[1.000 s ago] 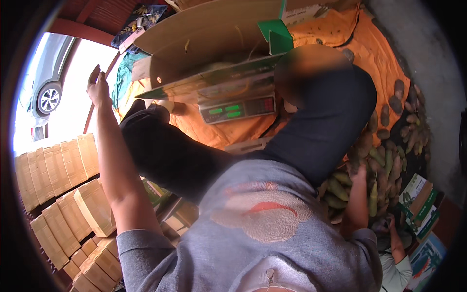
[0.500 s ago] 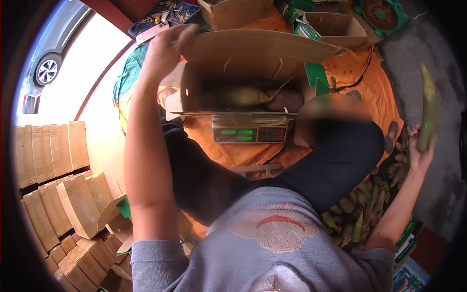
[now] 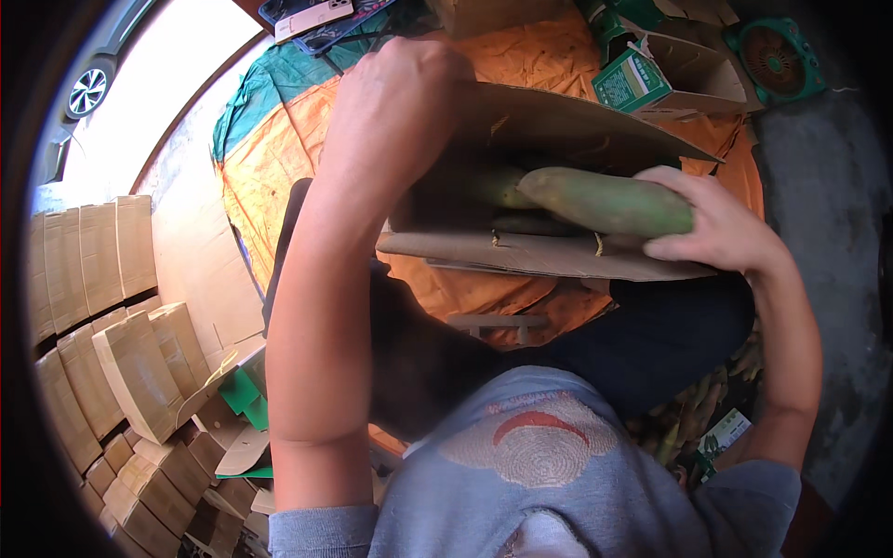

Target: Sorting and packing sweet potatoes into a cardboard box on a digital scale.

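Note:
My right hand (image 3: 721, 219) grips the thick end of a long, tapered green-brown vegetable (image 3: 609, 202), which resembles a bamboo shoot. It lies inside an open cardboard box (image 3: 549, 256), its narrower end pointing left. Another pale green vegetable (image 3: 493, 186) shows blurred in the shade of the box beside it. At the far left corner of the box my left hand (image 3: 405, 84) is closed on the cardboard rim, its fingertips mostly hidden. Small twisted cord loops (image 3: 599, 244) stick through the box walls.
Under the box spreads an orange tarp (image 3: 279, 153). Stacked cardboard boxes (image 3: 88, 270) stand at the left. Beyond lie a phone (image 3: 312, 19), an open green-and-brown box (image 3: 642, 79) and a green fan (image 3: 774, 58). More shoots (image 3: 693, 400) lie beside my right leg.
My right hand has brought the shoot from the far right side into the box. The box has tilted and shifted toward me, and its near wall now covers the scale. My left hand stays at its rim.

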A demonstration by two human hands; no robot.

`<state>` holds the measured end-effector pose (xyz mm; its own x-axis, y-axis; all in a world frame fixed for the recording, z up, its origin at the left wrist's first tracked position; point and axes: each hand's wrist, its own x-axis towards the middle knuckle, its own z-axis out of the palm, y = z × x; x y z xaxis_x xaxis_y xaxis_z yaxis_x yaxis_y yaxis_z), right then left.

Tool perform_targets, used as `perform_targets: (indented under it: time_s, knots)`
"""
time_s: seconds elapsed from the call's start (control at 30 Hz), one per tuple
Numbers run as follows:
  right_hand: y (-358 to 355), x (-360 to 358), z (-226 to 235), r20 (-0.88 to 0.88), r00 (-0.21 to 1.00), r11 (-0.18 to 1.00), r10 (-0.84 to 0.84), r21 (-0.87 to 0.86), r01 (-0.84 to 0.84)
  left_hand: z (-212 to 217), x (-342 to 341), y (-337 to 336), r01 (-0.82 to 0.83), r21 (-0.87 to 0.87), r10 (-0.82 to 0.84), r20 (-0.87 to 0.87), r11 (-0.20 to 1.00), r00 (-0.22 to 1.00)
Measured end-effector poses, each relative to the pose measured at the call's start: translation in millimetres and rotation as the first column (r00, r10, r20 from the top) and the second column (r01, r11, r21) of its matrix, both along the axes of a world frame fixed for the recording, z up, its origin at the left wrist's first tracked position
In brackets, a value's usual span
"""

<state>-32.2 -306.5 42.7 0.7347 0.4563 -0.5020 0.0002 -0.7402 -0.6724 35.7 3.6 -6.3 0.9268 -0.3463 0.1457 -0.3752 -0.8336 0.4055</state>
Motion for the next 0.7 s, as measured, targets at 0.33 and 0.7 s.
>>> perform_targets:
  time_s: [0.33, 0.7]
  knots:
    - [32, 24, -58, 0.090, 0.995, 0.991, 0.042, -0.131, -0.030, -13, 4, 3, -0.031, -0.024, 0.034, 0.119, 0.999, 0.992]
    - [-210, -134, 5, 0.264, 0.273, 0.378, -0.925, 0.686, 0.621, -31, 19, 16, -0.001, -0.230, 0.013, 0.054, 0.973, 0.998]
